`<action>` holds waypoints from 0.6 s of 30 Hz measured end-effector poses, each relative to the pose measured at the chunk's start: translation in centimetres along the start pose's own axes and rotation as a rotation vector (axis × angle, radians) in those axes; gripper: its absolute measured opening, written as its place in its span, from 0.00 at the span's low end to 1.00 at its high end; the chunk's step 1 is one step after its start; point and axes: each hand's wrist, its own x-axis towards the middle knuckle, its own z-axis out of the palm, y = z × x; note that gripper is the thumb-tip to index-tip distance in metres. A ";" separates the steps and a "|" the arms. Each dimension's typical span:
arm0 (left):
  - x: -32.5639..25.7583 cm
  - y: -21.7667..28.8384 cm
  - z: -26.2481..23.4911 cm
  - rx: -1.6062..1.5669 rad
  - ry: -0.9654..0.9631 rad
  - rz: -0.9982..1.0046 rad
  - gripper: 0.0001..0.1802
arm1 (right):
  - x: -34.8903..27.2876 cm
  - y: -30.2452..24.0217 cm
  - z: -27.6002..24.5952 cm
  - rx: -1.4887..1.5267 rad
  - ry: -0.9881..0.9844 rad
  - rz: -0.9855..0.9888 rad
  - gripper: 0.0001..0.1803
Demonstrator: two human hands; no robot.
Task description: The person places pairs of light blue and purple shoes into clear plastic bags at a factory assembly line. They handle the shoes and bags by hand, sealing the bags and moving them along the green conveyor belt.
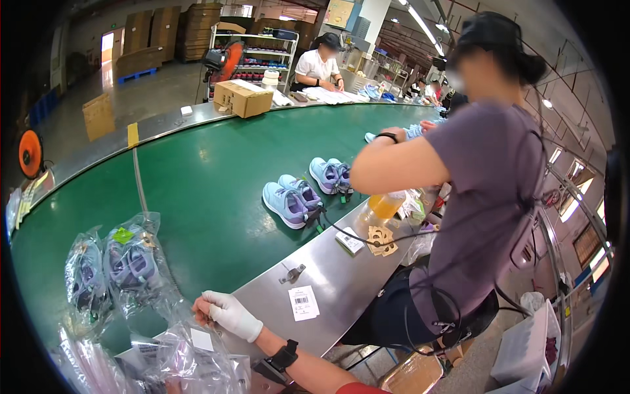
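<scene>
My right hand (228,316), in a white glove with bare fingertips, is closed with its fingers curled at the upper edge of a clear plastic bag (187,358). A skin-coloured patch shows through this bag at the lower edge; it may be my left hand, but its fingers are hidden. Just beyond the bag, a pair of light blue and purple sneakers (134,262) lies in clear plastic with a green tag on top. Left of it is another bagged pair (86,272). A stack of flat clear bags (88,364) is at the lower left.
The green conveyor belt (216,177) carries unbagged sneakers (289,200) and another pair (328,174). White label cards (303,303) and brown paper tags (380,241) lie on the metal edge (275,262). A co-worker (472,184) stands close on my right. A cardboard box (243,98) sits across the belt.
</scene>
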 end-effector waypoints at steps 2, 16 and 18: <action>-0.1 0.0 0.2 -0.002 0.001 0.001 0.23 | -0.1 -0.2 -0.2 -0.013 0.003 0.005 0.13; -1.1 -0.3 0.4 0.014 -0.005 -0.001 0.25 | 0.9 1.2 -1.7 -0.064 -0.003 -0.092 0.14; -1.2 -0.3 0.6 0.016 -0.005 0.000 0.25 | 1.0 1.3 -1.9 -0.070 -0.004 -0.099 0.14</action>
